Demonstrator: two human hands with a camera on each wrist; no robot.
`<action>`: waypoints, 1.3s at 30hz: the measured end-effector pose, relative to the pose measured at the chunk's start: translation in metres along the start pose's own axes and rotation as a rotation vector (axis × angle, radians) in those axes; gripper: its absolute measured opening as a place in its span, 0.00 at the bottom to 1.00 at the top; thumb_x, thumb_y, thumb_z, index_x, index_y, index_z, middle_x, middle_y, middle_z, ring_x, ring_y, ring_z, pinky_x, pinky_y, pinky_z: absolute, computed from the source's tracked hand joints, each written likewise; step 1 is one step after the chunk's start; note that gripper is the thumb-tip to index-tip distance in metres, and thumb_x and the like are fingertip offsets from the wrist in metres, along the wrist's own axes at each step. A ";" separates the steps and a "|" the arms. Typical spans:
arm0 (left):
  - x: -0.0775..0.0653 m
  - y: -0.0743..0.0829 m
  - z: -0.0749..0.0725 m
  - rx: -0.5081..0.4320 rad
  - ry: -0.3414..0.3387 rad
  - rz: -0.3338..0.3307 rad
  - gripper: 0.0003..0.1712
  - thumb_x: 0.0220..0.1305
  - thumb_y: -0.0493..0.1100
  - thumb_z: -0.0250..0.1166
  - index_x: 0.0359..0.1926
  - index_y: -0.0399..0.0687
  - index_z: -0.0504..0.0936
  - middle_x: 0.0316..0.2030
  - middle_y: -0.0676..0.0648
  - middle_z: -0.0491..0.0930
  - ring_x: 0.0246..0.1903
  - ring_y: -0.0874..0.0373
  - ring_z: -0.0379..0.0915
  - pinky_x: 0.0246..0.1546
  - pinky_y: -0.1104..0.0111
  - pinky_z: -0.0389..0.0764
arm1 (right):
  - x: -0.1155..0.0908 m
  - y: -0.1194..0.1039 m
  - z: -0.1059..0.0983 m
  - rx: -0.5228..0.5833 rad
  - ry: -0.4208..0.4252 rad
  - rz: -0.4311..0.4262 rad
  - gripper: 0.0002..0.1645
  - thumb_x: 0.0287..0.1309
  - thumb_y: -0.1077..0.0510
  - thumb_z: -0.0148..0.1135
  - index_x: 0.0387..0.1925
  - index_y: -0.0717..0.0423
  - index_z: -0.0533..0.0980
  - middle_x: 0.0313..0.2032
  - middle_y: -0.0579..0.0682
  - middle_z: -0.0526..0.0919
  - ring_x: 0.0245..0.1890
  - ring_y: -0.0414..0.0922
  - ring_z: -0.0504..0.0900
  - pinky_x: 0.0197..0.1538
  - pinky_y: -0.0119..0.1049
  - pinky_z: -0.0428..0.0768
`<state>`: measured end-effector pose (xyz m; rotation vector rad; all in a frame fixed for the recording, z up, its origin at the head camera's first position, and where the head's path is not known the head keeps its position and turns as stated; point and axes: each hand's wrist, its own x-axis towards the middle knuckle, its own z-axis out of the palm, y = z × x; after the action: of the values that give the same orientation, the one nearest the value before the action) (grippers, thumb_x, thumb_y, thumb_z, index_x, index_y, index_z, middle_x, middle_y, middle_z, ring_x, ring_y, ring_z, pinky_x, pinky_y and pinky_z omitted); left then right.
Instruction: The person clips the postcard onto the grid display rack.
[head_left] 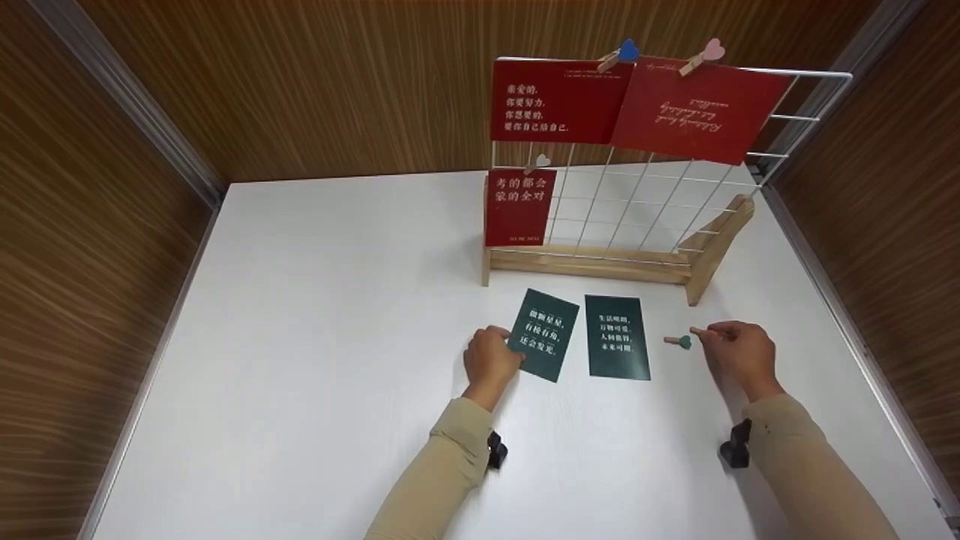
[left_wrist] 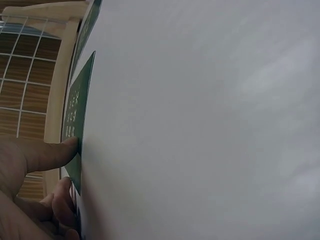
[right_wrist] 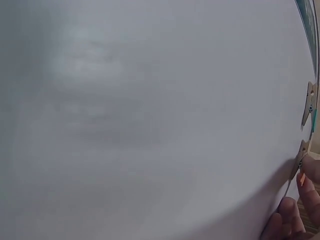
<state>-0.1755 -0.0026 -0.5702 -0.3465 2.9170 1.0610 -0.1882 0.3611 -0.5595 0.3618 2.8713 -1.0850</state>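
Note:
A dark green card (head_left: 546, 337) with white writing is tilted on the white table, pinched at its left edge by my left hand (head_left: 491, 358). In the left wrist view the thumb (left_wrist: 62, 152) lies over the card's printed face (left_wrist: 75, 115), with the other fingers beneath. My right hand (head_left: 741, 352) pinches a wooden clothespin (head_left: 697, 331) between thumb and fingertips; in the right wrist view a bit of orange shows on this clothespin (right_wrist: 301, 161). Just left of it lies a second clothespin (head_left: 675, 341) with a teal heart. Between the hands rests another green card (head_left: 619, 337).
Behind the cards stands a white wire grid (head_left: 622, 199) on a wooden base (head_left: 592, 266). Two red cards (head_left: 559, 101) hang along its top under clothespins with blue and pink hearts; a smaller red card (head_left: 517, 214) hangs lower left. Wood-grain panels (head_left: 337, 90) surround the table.

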 end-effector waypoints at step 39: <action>0.013 -0.013 -0.028 -0.238 -0.233 -0.071 0.23 0.45 0.35 0.75 0.46 0.43 0.82 0.34 0.48 0.82 0.38 0.53 0.77 0.40 0.62 0.74 | 0.001 0.008 -0.004 0.157 -0.048 -0.064 0.24 0.68 0.52 0.54 0.56 0.66 0.73 0.51 0.63 0.76 0.48 0.48 0.75 0.39 0.17 0.72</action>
<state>-0.1838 -0.0328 -0.5578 -0.3042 2.5631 1.3410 -0.1867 0.3698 -0.5622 0.2481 2.7823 -1.3153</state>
